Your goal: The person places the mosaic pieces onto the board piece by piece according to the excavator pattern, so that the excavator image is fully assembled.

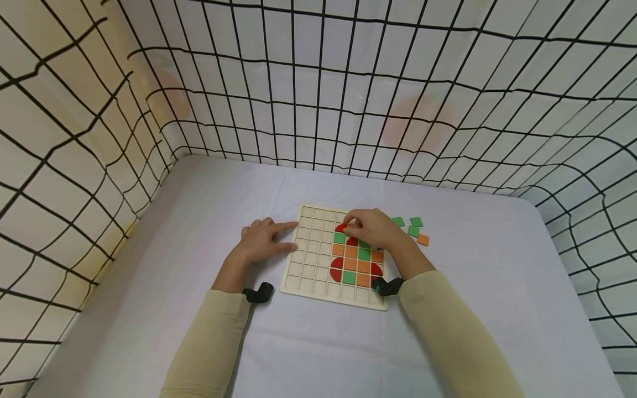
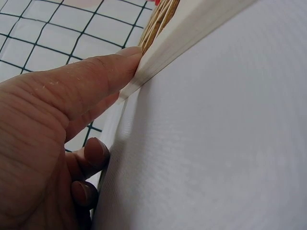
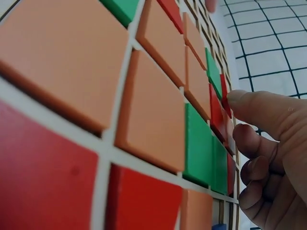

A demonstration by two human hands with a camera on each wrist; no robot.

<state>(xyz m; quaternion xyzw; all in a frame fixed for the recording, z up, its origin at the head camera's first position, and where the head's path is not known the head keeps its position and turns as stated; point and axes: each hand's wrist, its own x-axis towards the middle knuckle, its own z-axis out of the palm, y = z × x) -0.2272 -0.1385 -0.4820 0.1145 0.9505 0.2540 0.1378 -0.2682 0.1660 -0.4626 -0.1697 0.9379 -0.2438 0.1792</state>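
Observation:
A pale wooden grid board (image 1: 311, 243) lies on the table, partly filled with red, green and orange tiles. My left hand (image 1: 261, 241) rests at its left edge, index finger and thumb straight and spread; in the left wrist view the thumb (image 2: 103, 72) presses the board's side. Over the top of the pattern, my right hand (image 1: 375, 228) pinches a red curved-edged tile (image 1: 340, 227) between thumb and index finger. The right wrist view shows that thumb (image 3: 252, 103) against the red tile (image 3: 225, 93), above a green tile (image 3: 213, 72). The right hand hides some upper-right cells.
Loose green tiles (image 1: 416, 221) and an orange tile (image 1: 423, 240) lie right of the board on the white cloth (image 1: 323, 354). Black wire mesh (image 1: 308, 88) encloses the table at the back and sides. Each wrist wears a small black camera (image 1: 259, 293).

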